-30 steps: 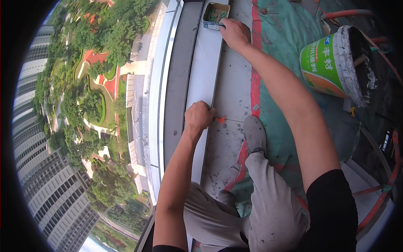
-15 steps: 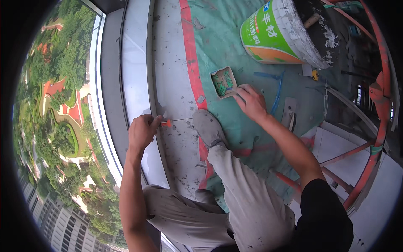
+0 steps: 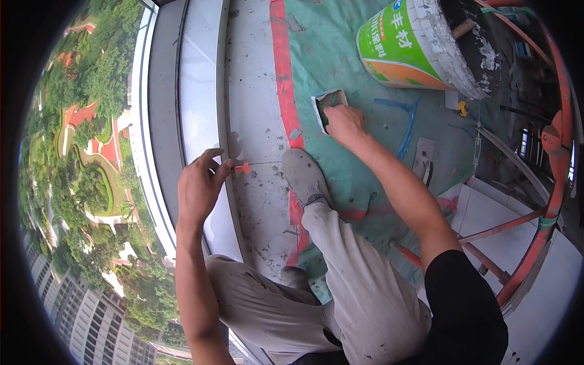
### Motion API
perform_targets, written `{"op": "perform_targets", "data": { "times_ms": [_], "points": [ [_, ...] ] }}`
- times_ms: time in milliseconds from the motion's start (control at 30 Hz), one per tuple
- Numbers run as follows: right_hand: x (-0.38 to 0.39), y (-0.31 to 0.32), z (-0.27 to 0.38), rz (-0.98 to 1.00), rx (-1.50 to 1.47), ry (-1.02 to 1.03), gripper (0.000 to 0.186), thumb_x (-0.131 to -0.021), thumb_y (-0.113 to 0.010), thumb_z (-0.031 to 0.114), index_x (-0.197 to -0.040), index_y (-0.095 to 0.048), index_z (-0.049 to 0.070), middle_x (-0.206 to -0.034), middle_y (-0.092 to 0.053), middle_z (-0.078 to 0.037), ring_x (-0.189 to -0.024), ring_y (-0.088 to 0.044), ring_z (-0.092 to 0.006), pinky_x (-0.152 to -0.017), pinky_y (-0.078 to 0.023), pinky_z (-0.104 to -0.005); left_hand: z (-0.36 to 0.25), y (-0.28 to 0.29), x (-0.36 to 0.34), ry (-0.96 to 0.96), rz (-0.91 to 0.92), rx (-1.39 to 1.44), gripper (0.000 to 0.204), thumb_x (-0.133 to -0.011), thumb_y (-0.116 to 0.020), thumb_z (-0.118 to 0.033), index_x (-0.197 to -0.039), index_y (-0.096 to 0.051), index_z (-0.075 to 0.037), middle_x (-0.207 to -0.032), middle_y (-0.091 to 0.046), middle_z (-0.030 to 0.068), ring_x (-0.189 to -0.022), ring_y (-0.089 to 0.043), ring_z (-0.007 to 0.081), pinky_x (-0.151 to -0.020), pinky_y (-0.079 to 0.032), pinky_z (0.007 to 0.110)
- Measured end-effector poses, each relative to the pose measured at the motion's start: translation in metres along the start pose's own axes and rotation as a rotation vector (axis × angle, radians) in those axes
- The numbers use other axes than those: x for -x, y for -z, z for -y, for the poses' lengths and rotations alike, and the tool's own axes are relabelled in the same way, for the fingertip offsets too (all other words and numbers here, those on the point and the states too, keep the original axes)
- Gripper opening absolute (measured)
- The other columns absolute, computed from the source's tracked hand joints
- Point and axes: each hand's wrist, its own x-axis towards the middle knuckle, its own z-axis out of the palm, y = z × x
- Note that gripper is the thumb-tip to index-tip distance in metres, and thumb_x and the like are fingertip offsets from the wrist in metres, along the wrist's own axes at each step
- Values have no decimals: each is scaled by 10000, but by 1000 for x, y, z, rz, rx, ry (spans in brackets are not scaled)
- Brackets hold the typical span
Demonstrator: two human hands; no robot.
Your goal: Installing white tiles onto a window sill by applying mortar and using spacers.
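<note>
My left hand point(image 3: 202, 185) is over the pale window ledge point(image 3: 210, 109), thumb and fingers apart and holding nothing. Close to its thumb tip, a small orange T-shaped plastic piece point(image 3: 243, 168) sits at a thin joint line in the grey floor strip. My right hand point(image 3: 345, 126) reaches into a small open cardboard box point(image 3: 317, 112) on the green sheet. Its fingertips are hidden inside, so what they touch cannot be made out. Little of the box's green contents shows past the hand.
A large white-and-green bucket point(image 3: 401, 45), crusted with grey, stands at upper right. A flat trowel point(image 3: 424, 157) and blue strap point(image 3: 407, 131) lie on the green sheet point(image 3: 365, 176). Red tape point(image 3: 283, 79) edges the sheet. A red metal frame point(image 3: 552, 152) rises at right; windows are at left.
My right hand has gone from the box's near edge down into it, and the box has shifted and tipped slightly. My left fingers have spread, drawing back from the orange piece.
</note>
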Motion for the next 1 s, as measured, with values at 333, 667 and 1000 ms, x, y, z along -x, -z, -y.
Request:
{"op": "perform_targets", "data": {
  "times_ms": [333, 667, 1000],
  "points": [
    [21, 4, -22, -268, -65, -12, 178, -998, -754, 242, -986, -777, 66, -997, -803, -210, -929, -778, -457, -799, -598, -591, 12, -6, 2, 3, -42, 160, 376, -1062, -787, -324, -1230, -807, 12, -987, -833, 203, -876, -803, 366, -817, -606, 453],
    [85, 20, 131, 2, -1117, 51, 167, -1052, -767, 118, -1034, -792, -46, -845, -750, 6, -767, -654, -41, -699, -534, -254, -28, -54, 17, -421, -177, 256, 296, -966, -839, -111, -1251, -781, -56, -1057, -756, 128, -917, -769, 338, -828, -627, 449],
    [72, -10, 170, 177, -1444, 71, 211, -1090, -763, 207, -1061, -787, -1, -825, -716, 9, -665, -592, -53, -583, -451, -261, 11, -46, 24, -378, -232, 215, 208, -957, -822, -62, -1161, -791, -42, -1051, -758, 117, -912, -779, 304, -805, -633, 423]
  ]
}}
